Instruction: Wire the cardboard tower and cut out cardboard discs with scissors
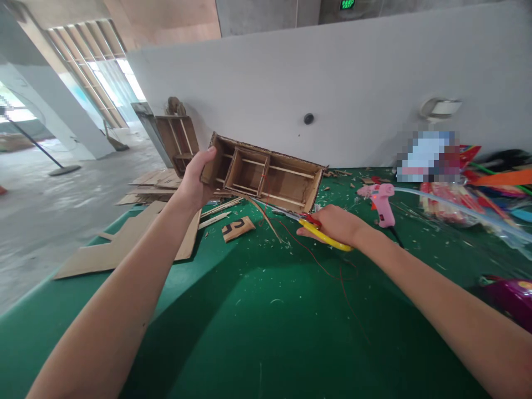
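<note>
Cardboard box (291, 185), compartmented, raised: left end clamped in left hand (195, 180). Yellow-and-red-handled tool (326, 237): grasped by right hand (334, 221), beneath box's right end. Green sign (347, 4): "EXIT".

The left forearm (124, 288), toward eight o'clock, is bare, with a small speck (144, 325) near its inner edge. The right forearm (432, 293), toward four o'clock, is bare too, as are the left hand (196, 180) and right hand (332, 223).
</note>
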The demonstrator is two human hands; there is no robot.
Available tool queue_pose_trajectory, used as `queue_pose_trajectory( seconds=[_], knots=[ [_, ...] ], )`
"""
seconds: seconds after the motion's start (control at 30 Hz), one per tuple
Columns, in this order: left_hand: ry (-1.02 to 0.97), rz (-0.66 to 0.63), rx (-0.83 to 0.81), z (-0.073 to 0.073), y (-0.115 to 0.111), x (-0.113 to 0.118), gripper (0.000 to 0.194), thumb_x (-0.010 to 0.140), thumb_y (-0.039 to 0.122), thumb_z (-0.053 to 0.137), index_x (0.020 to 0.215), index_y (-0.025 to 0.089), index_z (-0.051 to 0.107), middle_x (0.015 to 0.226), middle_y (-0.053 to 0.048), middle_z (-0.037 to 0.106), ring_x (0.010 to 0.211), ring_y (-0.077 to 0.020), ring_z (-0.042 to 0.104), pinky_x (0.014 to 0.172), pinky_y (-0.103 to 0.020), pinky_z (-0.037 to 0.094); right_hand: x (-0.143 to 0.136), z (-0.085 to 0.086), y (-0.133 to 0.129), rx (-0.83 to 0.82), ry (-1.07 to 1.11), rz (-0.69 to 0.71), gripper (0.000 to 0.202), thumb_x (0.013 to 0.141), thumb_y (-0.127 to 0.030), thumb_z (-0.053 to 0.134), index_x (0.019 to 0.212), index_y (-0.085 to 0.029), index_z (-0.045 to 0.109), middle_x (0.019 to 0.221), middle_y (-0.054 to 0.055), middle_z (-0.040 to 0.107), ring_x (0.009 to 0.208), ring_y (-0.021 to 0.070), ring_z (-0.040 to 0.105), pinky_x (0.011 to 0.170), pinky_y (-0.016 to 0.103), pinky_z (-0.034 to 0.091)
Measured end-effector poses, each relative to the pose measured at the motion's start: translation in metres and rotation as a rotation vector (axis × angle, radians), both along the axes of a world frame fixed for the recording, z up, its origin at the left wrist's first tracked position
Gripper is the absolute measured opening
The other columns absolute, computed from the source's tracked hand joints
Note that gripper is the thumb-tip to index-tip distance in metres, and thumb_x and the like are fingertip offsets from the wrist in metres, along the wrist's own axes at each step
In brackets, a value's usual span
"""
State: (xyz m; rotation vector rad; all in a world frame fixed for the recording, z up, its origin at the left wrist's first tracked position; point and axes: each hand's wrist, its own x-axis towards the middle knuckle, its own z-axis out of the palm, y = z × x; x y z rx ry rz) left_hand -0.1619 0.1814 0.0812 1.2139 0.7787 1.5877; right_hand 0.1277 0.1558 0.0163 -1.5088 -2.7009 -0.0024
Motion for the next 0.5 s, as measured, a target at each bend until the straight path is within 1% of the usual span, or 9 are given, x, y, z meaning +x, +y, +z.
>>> queue_pose_trajectory(
  seconds=[0.1,0.23,0.33,0.5],
  knots=[
    [-0.016,0.027,-0.039,0.000,0.000,0.001,0.031,0.075,0.040,0.057,0.093,0.016,0.065,0.088,-0.005,0.074,0.107,-0.0295,0.060,0.090,-0.045,0.050,0.003,-0.001,0.002,-0.054,0.046,0.021,0.062,0.079,-0.075,0.038,0.066,-0.018,0.060,0.062,0.008,0.061,0.055,0.0193,0.058,0.050,0.028,0.035],
    [-0.046,-0.017,-0.018,0.000,0.002,-0.001,0.030,0.076,0.040,0.056,0.093,0.016,0.065,0.089,-0.004,0.073,0.107,-0.0282,0.059,0.088,-0.043,0.051,0.010,-0.002,0.005,-0.160,0.129,0.059,0.056,0.081,-0.071,0.041,0.073,-0.019,0.059,0.064,0.005,0.061,0.054,0.0157,0.055,0.053,0.028,0.037],
    [-0.041,-0.044,0.010,-0.001,0.002,-0.004,0.029,0.078,0.041,0.055,0.093,0.019,0.065,0.091,-0.003,0.073,0.107,-0.0274,0.059,0.087,-0.042,0.052,0.014,0.001,0.006,-0.224,0.170,0.076,0.054,0.084,-0.069,0.039,0.078,-0.019,0.058,0.069,0.005,0.062,0.058,0.0157,0.055,0.056,0.028,0.039],
    [-0.035,-0.080,0.031,-0.001,0.000,-0.009,0.029,0.078,0.043,0.054,0.092,0.022,0.067,0.093,0.000,0.073,0.105,-0.0282,0.060,0.086,-0.044,0.052,0.019,0.004,0.009,-0.303,0.192,0.094,0.051,0.084,-0.067,0.040,0.083,-0.020,0.058,0.072,0.004,0.063,0.061,0.0161,0.055,0.057,0.029,0.040]
  ],
)
